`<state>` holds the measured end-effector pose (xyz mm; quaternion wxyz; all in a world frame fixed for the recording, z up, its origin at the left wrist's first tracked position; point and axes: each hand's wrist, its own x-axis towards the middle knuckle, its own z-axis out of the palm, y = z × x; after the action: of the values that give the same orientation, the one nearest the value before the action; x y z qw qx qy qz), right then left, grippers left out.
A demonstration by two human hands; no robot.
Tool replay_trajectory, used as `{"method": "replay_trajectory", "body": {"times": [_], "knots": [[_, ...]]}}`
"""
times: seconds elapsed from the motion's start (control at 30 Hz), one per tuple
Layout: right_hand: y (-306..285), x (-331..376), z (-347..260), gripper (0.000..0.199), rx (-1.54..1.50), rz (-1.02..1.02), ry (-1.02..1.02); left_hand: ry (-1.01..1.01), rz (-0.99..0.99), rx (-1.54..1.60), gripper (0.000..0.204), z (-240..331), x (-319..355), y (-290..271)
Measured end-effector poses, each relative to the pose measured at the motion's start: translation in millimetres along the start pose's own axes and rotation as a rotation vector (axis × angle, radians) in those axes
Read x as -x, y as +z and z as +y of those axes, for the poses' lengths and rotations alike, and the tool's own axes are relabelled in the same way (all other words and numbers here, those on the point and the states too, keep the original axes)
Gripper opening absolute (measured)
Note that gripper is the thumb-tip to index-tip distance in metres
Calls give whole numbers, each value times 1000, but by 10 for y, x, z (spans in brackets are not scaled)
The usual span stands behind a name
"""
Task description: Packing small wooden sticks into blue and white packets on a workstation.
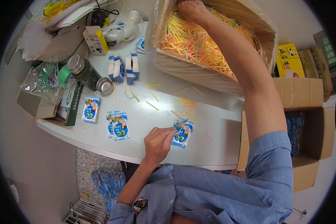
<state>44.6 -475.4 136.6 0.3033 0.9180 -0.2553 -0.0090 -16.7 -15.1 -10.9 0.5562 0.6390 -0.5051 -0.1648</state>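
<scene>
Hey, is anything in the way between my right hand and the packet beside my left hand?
Yes: the near wall of the large plastic-lined brown cardboard box around your right hand, then loose thin yellow sticks on the table, before the blue-and-white rectangular packet.

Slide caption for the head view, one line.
Left hand at a blue packet on a white table, right hand in a box of thin coloured sticks.

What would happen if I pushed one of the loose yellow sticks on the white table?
A yellow stick would probably slide or roll easily, because it's thin and the white table looks smooth. It's likely very light, being so slim, and maybe a bit stiff, since it lies straight.
</scene>
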Motion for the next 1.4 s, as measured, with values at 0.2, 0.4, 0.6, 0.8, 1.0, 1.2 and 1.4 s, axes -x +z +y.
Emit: {"method": "replay_trajectory", "body": {"times": [0.2,0.4,0.6,0.8,1.0,1.2,1.4], "knots": [[-122,232,-71,23,8,306,-215,-84,63,56,6,-10,134,-137],[-218,192,41,22,-164,-12,128,-226,134,111,8,-94,147,-346],[-461,748,411,24,-852,142,350,-381,507,484,17,-80,-235,-520],[-935,1671,22,29,-2002,-108,260,-137,504,951,23,547,-1394,-693],[-1069,1869,-732,25,-2453,-386,225,-136,510,1157,29,653,-1825,-446],[-1047,1983,-1501,26,-2484,-354,220,-319,563,1339,38,65,-1342,-166],[-1027,2342,-1942,27,-2392,-770,45,-300,231,1232,30,208,-1299,-612]]}}
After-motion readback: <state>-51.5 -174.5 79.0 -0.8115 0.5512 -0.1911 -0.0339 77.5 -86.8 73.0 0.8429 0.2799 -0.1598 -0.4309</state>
